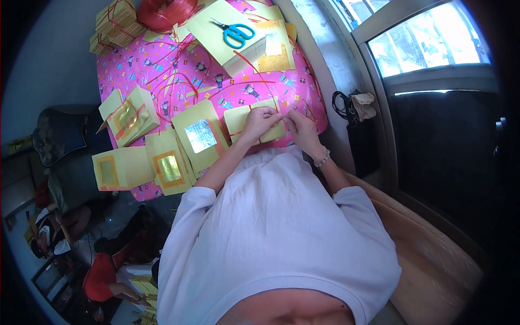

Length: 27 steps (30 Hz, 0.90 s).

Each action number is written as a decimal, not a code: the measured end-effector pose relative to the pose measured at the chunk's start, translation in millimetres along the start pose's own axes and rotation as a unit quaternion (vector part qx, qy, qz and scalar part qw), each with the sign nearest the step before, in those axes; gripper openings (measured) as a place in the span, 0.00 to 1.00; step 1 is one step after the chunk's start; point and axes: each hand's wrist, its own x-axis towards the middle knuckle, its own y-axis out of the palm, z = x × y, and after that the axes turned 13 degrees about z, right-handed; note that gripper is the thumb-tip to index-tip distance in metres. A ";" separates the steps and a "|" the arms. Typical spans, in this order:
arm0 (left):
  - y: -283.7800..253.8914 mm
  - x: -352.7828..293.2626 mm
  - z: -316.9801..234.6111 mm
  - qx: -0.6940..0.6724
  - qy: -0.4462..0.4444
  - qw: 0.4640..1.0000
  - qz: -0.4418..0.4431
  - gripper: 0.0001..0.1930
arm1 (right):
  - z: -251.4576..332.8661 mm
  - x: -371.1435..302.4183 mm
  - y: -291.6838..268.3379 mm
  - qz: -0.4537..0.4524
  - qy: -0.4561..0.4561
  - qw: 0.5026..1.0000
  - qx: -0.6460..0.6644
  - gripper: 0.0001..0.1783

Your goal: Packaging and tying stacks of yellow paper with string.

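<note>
On the near right part of the table lies a small bundle of yellow paper [235, 121], with red plastic string crossing it. My left hand [260, 121] rests over the bundle, its thumb and forefinger pinched together. Fingertips of my right hand [303, 132] meet them at the bundle's right side, also in a pinch. Both hands appear to grip the thin red string there; the fingers hide most of it. Left of the bundle is yellow paper with a silver foil square [200, 135].
Teal-handled scissors [238, 37] lie on a thick yellow paper stack [214, 30] at the back. A red string roll [165, 12] and tied bundles [116, 24] sit far left. Foil-marked papers [169, 167] line the near left of the pink tablecloth [162, 70]. Other people work lower left.
</note>
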 end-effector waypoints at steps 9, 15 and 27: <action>-5.5 -9.6 -12.3 0.490 0.261 0.832 -0.012 0.06 | -44.4 20.4 1.6 -0.014 0.005 0.999 0.043 0.06; -11.8 -3.4 -7.2 0.539 0.364 0.758 -0.044 0.08 | -46.2 39.6 8.0 0.173 0.009 0.922 0.347 0.10; -14.9 -0.5 -5.0 0.515 0.403 0.753 -0.071 0.09 | -67.6 50.7 1.2 0.255 -0.051 0.916 0.304 0.07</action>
